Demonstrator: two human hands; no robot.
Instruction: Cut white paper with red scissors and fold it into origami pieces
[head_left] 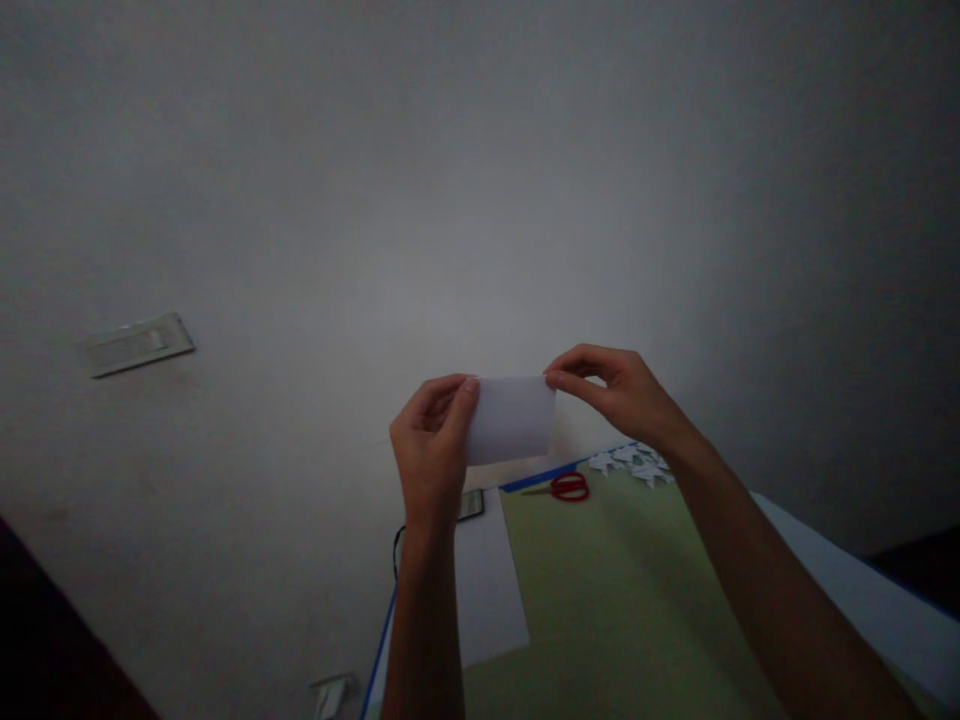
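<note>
A small white sheet of paper is held up above the table, in front of the wall. My left hand pinches its upper left corner, thumb on the near side. With thumb and forefinger, my right hand grips the upper right corner. Below the paper, red-handled scissors lie on a green sheet, blades pointing left. Several white star-shaped paper cut-outs are piled at the far edge, beneath my right wrist.
The green sheet covers much of the blue-edged table. A larger white sheet lies at its left, with a dark flat device partly behind my left wrist. The wall carries a switch plate at left.
</note>
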